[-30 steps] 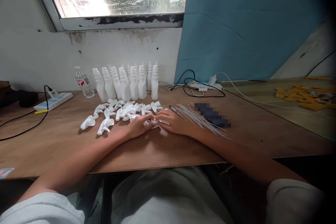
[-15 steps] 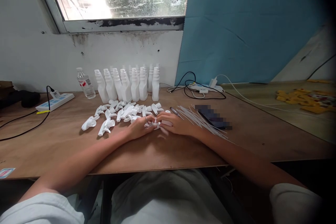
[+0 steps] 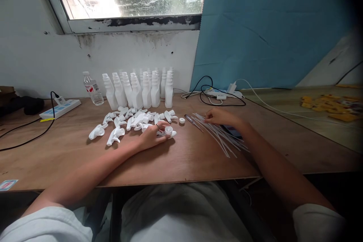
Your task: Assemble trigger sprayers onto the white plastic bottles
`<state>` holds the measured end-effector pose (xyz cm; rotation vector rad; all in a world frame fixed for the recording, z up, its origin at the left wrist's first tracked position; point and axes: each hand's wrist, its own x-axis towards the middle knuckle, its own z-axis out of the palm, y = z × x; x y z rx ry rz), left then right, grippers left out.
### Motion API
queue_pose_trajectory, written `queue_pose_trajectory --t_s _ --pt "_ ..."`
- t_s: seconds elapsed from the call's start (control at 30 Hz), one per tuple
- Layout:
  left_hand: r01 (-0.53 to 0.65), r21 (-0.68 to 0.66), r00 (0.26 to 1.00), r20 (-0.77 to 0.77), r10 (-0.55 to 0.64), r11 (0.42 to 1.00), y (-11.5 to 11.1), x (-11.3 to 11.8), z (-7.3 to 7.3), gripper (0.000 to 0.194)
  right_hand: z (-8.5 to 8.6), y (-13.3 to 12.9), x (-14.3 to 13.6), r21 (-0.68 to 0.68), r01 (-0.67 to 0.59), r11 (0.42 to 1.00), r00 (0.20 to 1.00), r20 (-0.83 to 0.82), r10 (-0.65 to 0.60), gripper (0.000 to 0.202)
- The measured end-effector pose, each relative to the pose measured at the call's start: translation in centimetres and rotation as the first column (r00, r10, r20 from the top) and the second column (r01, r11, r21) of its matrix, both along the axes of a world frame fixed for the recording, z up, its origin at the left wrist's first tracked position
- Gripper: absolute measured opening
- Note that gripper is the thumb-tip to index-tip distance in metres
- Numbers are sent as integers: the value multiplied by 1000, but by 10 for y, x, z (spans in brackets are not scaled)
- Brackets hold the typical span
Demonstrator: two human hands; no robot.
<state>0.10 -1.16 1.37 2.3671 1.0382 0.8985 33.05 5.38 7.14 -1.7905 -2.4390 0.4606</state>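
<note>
My left hand is closed around a white trigger sprayer head, its round collar opening facing me. Beside it lies a pile of similar white spray heads. My right hand is over the upper end of a loose bundle of thin white tubes, fingers curled down and pinched at the tube ends; the fingertips are partly hidden. A small white ring and a slim pen-like screwdriver lie between my two hands.
Rows of white spray bottles stand behind the pile, with a clear water bottle left of them. Power strips and cables lie left and at the back right. A dark phone-like item is partly under the tubes.
My right hand has left the spray head at my left hand and moved right onto the tubes, which are now more spread out. My left hand stays in place with the spray head.
</note>
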Motion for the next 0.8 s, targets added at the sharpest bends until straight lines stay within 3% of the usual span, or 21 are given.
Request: queue_pose_trajectory --t_s 0.23,0.47,0.6,0.7,0.77,0.8 --pt "-3 -7 1000 -13 2 1000 -3 1 6 35 -5 -5 -10 -257 -6 966 999 34 16 23" --pt "-20 21 999 -37 21 1000 -3 1 3 37 -3 -18 -35 -63 142 988 964 233 -124 20" --pt "15 40 998 -64 -12 999 -2 0 0 39 -3 -18 -41 37 169 985 960 221 -173 17" --pt "36 32 998 -60 -34 999 -4 1 0 41 5 -21 -42 31 210 977 976 57 -212 27" --pt "38 27 998 -44 -37 999 -4 2 0 41 11 -25 -44 -1 188 982 951 -248 -183 25" --pt "40 24 999 -33 -39 999 -5 2 1 40 14 -28 -46 -13 142 990 894 -428 -134 21"
